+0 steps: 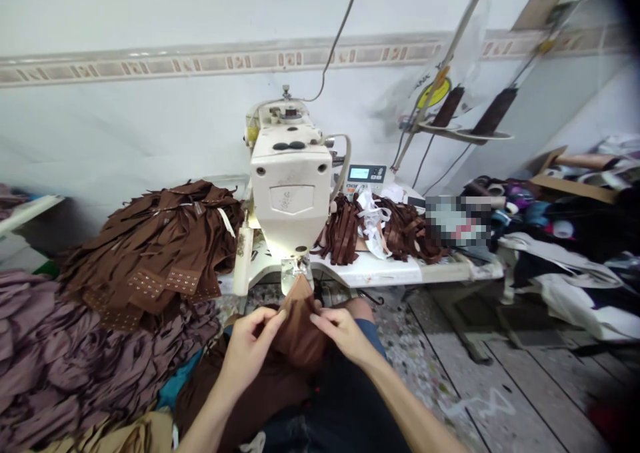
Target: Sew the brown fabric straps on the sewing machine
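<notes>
Both hands hold a piece of brown fabric (pixel 300 326) in front of the white sewing machine (pixel 291 193). My left hand (pixel 253 340) pinches its left edge between thumb and fingers. Along the opposite edge, my right hand (pixel 345 330) grips the cloth in the same way. The fabric's pointed top end reaches up to the lit presser foot area (pixel 299 266); whether it lies under the foot I cannot tell. More dark brown cloth (pixel 240 393) spreads over my lap below the hands.
A heap of brown garment pieces with rows of metal eyelets (pixel 165 240) lies left, above mauve fabric (pixel 65 353). Brown strips (pixel 343 230) and a white ribbon (pixel 373 220) lie right of the machine. Behind them are a control panel (pixel 365 174) and thread cones (pixel 495 111).
</notes>
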`<state>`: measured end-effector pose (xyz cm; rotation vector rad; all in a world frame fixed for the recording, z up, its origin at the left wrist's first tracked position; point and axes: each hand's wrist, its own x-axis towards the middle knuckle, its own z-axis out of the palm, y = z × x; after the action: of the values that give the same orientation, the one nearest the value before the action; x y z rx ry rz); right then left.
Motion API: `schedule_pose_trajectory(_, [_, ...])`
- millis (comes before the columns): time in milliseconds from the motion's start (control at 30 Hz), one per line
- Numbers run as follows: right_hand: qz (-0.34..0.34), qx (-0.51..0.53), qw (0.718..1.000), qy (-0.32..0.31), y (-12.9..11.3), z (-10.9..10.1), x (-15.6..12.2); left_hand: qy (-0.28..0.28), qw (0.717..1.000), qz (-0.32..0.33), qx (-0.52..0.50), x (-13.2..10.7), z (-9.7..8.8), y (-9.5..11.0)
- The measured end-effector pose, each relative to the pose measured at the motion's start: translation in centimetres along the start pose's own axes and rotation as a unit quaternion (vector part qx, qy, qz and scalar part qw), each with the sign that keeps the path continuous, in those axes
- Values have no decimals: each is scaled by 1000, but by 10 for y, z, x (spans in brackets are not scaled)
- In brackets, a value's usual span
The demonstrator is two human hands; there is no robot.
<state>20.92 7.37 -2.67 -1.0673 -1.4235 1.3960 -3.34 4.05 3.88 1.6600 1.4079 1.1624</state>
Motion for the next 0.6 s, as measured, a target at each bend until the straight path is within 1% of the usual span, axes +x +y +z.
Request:
schedule_pose_trajectory(33, [25,14,999,-39,3,-11,-7,-24,999,-23,-22,2,-4,-3])
schedule_pose_trajectory(67, [55,32,994,-84,5,-21,-12,-35,998,-38,-39,3,-8,-4])
schedule_pose_trajectory(133, [101,50,980,-163,2,-37,-19,-40,996,-59,-62,6,-10,-6])
schedule_pose_trajectory(167, [116,54,972,-196,-1,-41,-20,-44,995,-65,-69,8,-9,-6])
schedule_pose_trajectory(233, [120,56,962,-237,-9,-44,-21,-49,993,-70,-78,9,-5,-8])
schedule_pose_trajectory(300, [105,62,962,-246,-17,-44,-18,-40,993,-74,-83,10,1,-13])
schedule_pose_trajectory(400, [76,49,971,-222,-20,-54,-13,-7,993,-81,-87,10,3,-26])
schedule_pose_trajectory(500, [96,20,974,-204,-10,-80,-16,12,992,-86,-87,9,-7,-38])
schedule_pose_trajectory(600, [135,14,976,-173,9,-106,-32,4,993,-82,-83,7,-16,-41])
